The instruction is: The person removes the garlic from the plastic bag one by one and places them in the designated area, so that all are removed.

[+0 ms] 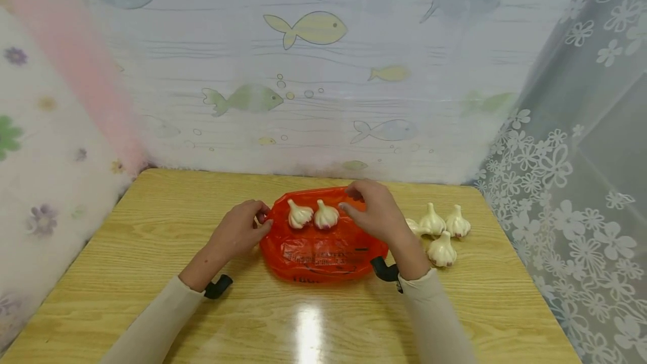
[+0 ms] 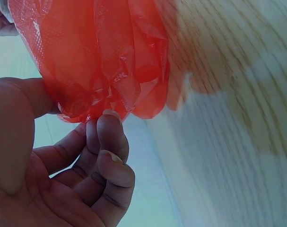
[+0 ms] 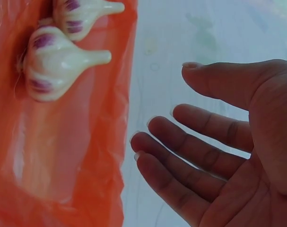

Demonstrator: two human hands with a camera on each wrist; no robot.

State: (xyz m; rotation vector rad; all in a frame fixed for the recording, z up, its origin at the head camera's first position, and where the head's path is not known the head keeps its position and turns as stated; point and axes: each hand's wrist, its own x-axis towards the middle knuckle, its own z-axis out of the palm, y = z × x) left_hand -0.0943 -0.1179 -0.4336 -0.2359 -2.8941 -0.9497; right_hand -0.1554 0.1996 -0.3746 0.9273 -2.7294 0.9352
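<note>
A red plastic bag (image 1: 323, 271) with dark print lies spread on the wooden table, its edges raised. Two garlic bulbs (image 1: 326, 215) sit side by side on it toward the back, stems up. My left hand (image 1: 241, 230) pinches the bag's left edge; in the left wrist view, thumb and fingertips meet at the gathered red plastic (image 2: 110, 61). Over the bag's right side is my right hand (image 1: 376, 212), fingers loosely spread and holding nothing. The right wrist view shows the palm beside the bag, apart from the nearer garlic bulb (image 3: 53, 64).
Several more garlic bulbs (image 1: 442, 250) stand grouped on the table right of the bag, one partly hidden behind my right wrist. Behind the wooden table (image 1: 167, 223) hangs a fish-patterned curtain (image 1: 303, 145). A floral lace curtain (image 1: 561, 212) borders the right side.
</note>
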